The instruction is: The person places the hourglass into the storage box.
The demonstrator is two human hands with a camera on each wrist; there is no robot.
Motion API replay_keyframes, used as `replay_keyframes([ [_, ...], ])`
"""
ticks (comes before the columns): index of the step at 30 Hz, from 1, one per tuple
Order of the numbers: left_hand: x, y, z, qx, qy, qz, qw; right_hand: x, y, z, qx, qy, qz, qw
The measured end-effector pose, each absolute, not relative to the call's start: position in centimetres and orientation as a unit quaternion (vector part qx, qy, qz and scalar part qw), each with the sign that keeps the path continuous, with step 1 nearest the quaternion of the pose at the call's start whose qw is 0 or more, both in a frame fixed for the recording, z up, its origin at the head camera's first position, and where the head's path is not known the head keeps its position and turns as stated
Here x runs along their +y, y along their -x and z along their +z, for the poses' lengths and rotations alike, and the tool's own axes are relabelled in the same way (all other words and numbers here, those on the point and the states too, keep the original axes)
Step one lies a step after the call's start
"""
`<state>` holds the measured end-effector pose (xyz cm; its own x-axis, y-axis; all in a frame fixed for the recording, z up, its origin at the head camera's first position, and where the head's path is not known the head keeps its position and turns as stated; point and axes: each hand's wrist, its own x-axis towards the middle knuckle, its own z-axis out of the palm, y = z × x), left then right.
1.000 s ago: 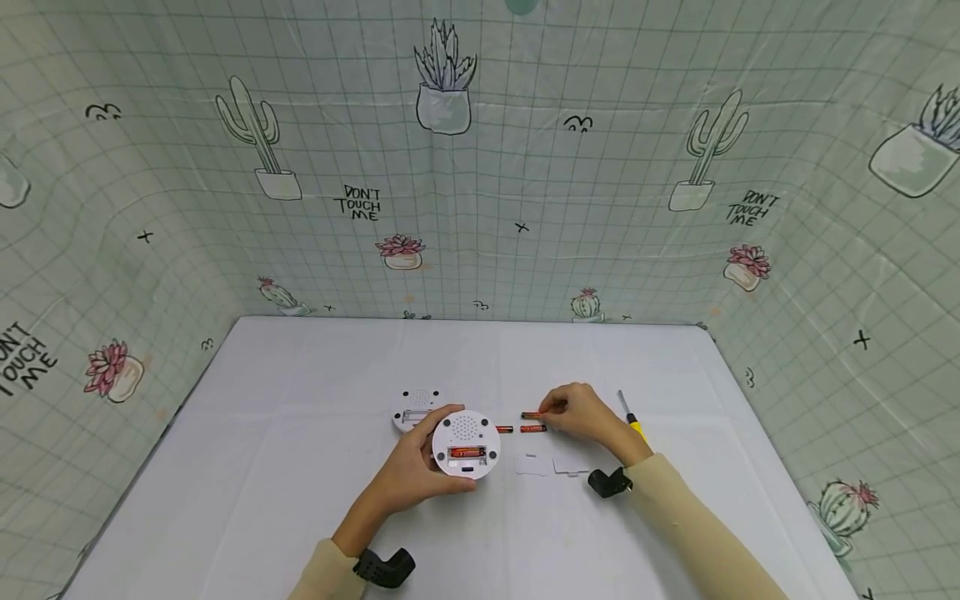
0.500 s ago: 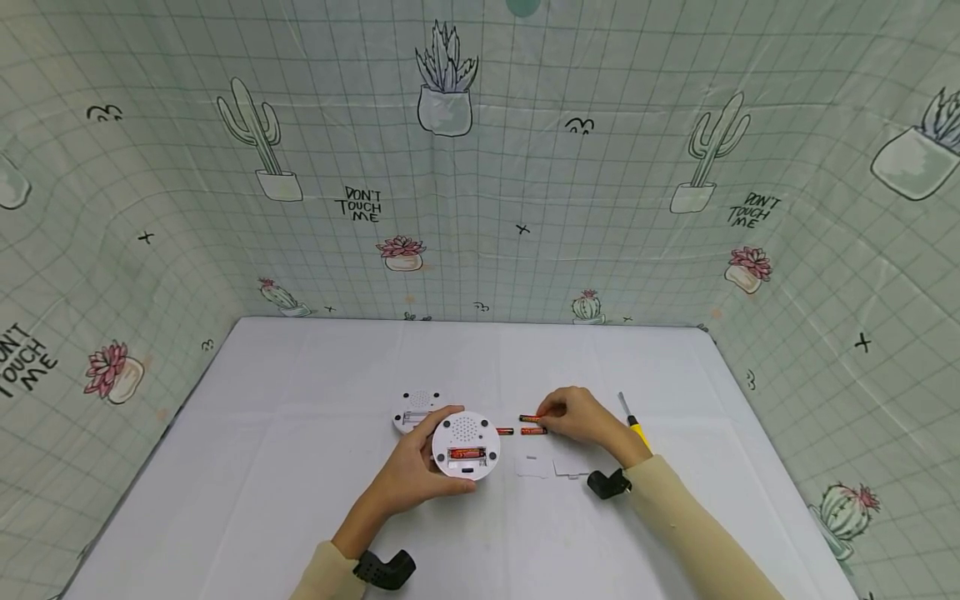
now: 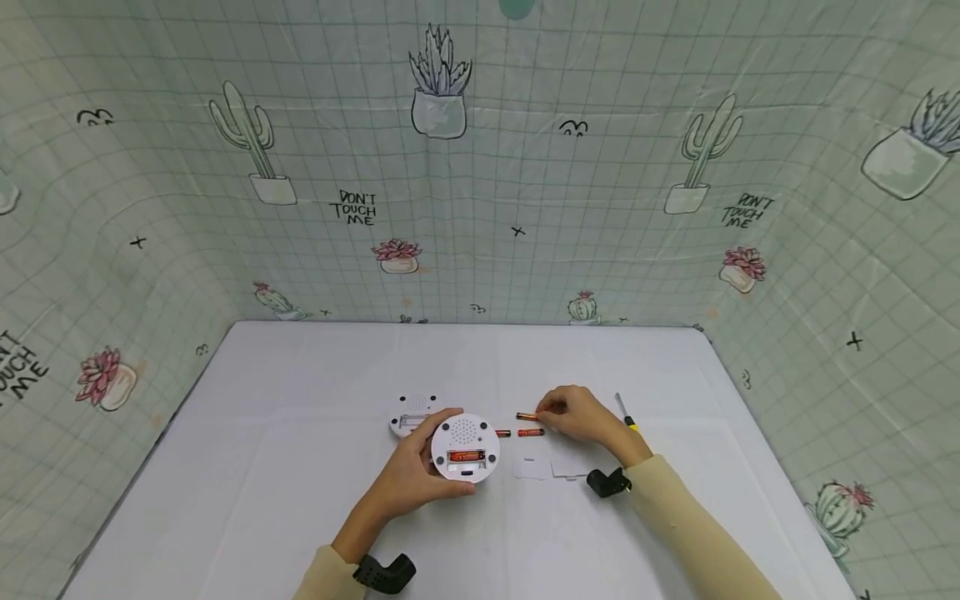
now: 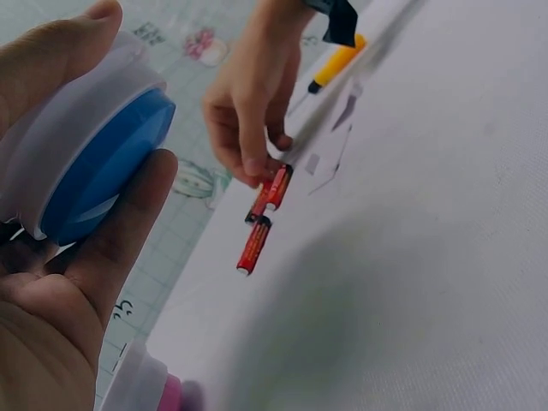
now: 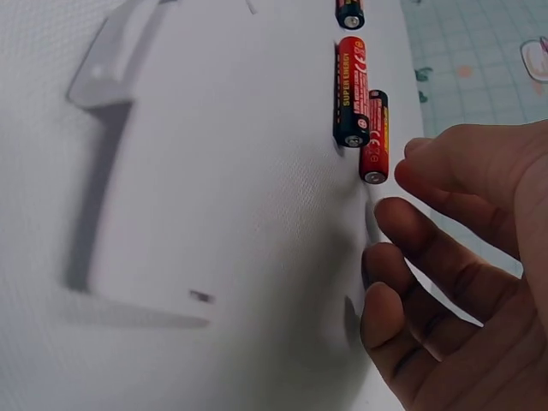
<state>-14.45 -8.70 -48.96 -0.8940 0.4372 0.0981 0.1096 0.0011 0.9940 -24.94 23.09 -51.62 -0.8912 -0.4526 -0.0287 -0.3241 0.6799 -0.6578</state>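
Observation:
My left hand (image 3: pixel 412 471) grips a round white buzzer button (image 3: pixel 465 433) with a blue top (image 4: pixel 111 163). Its underside faces up in the head view, showing speaker holes and an open compartment with a red battery (image 3: pixel 467 456) in it. My right hand (image 3: pixel 576 414) is at the end of a loose red battery (image 3: pixel 527 416) lying on the table. In the right wrist view a small gap shows between its bent fingertips and that battery (image 5: pixel 375 141). A second battery (image 3: pixel 531 432) lies just in front, and a third (image 3: pixel 503 433) is partly behind the button.
Another white button (image 3: pixel 411 408) with a pink top (image 4: pixel 171 394) lies upside down behind my left hand. Its compartment faces up. Two thin white covers, one left (image 3: pixel 531 469) and one right (image 3: pixel 568 470), lie near my right wrist. A yellow-handled screwdriver (image 3: pixel 627 415) lies farther right.
The loose battery at my right fingertips has shifted slightly left and back from the one in front of it. My left hand keeps the button in nearly the same place.

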Motion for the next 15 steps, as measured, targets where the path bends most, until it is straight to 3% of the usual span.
replay_keyframes([
  [15,-8.6,14.4,-49.0,0.694,-0.195,0.682,0.122,23.2,24.4,-49.0,0.911,0.248,-0.326,0.043],
])
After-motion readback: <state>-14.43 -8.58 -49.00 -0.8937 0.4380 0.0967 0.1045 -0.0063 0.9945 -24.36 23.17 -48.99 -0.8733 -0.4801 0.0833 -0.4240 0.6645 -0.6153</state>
